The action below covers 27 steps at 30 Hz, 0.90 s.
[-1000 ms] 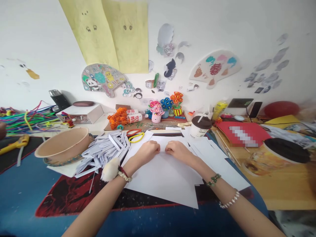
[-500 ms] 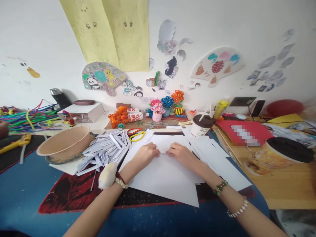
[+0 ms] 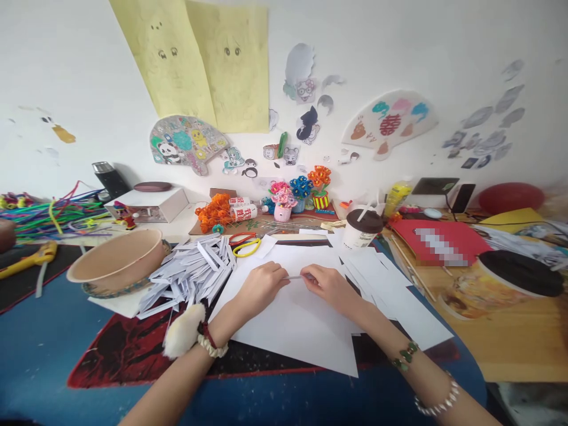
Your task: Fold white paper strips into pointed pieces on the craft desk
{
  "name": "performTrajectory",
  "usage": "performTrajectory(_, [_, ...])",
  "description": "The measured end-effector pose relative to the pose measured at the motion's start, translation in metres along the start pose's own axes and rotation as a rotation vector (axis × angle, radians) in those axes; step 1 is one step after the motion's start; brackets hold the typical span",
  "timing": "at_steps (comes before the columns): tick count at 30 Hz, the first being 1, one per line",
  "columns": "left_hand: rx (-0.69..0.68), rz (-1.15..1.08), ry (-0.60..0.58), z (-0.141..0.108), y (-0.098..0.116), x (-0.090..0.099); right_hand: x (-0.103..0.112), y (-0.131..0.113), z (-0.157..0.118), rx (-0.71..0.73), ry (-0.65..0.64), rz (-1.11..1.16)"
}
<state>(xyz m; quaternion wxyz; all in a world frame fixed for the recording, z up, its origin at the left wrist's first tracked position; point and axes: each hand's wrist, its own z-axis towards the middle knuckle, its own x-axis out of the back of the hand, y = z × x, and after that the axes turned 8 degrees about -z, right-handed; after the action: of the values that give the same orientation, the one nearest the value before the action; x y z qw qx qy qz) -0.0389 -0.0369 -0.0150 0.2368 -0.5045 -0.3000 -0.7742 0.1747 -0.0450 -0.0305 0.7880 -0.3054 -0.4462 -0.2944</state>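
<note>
Pinched at each end by L hand & R hand, thin paper strip spans the gap over the big white sheet's far half; can't tell if touching it. Looks v. light, prob. stiffish lengthwise, easily creased; ends = best hold. Similar strips heaped just L of sheet.

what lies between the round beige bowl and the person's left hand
The head view shows a heap of narrow white paper strips between the bowl and left hand, then part of a white paper sheet.
</note>
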Motion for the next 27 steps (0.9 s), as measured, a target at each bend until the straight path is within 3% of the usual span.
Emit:
performTrajectory(3, [0.011, -0.136, 0.037, -0.003, 0.010, 0.010, 0.007, -0.009, -0.004, -0.091, 0.010, 0.254])
performTrajectory(7, [0.032, -0.364, 0.051, -0.005, 0.022, 0.023, 0.018, -0.021, -0.005, -0.205, 0.015, 0.376])
performTrajectory(10, [0.074, -0.476, 0.054, -0.008, 0.027, 0.032, 0.032, -0.030, -0.004, -0.302, -0.072, 0.493])
performTrajectory(13, [0.124, -0.559, 0.055, -0.012, 0.030, 0.038, 0.043, -0.035, -0.004, -0.296, -0.131, 0.609])
performTrajectory(17, [0.145, -0.667, 0.018, -0.017, 0.033, 0.044, 0.048, -0.038, -0.004, -0.318, -0.109, 0.643])
performTrajectory(22, [0.182, -0.596, 0.042, -0.019, 0.038, 0.051, 0.049, -0.047, -0.002, -0.309, -0.088, 0.624])
performTrajectory(27, [0.245, -0.576, 0.018, -0.027, 0.040, 0.055, 0.046, -0.054, -0.003, -0.309, 0.106, 0.516])
